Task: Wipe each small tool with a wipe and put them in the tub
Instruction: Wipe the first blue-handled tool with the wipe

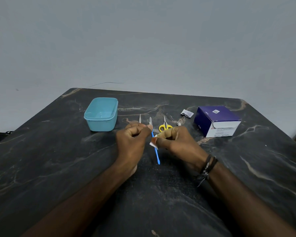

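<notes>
Blue stick tool [155, 147] held over the middle of the dark marbled table [58, 168], slanting from the left hand [132, 141] down toward the viewer. Left hand was curled, pinching the tool's upper end at the fingertips; right hand [177, 142] pinched a small white wipe [153, 142] round the shaft, about midway. Tub [101, 114], pale blue, stood off to the left rear, well apart from the hands; nothing could be made out inside it. Beyond the hands lay the unwiped lot: two slim metal tools [140, 118], yellow scissors [164, 126], small clippers [178, 124]. A torn sachet [187, 113] and the purple box [216, 121] sat at right rear. Risks, as judged: the tool is thin and slick, held only at one end, so a hard pull of the wipe could tug it free and drop it; the wipe is small and might slide off before reaching the lower tip, leaving that end uncleaned.
</notes>
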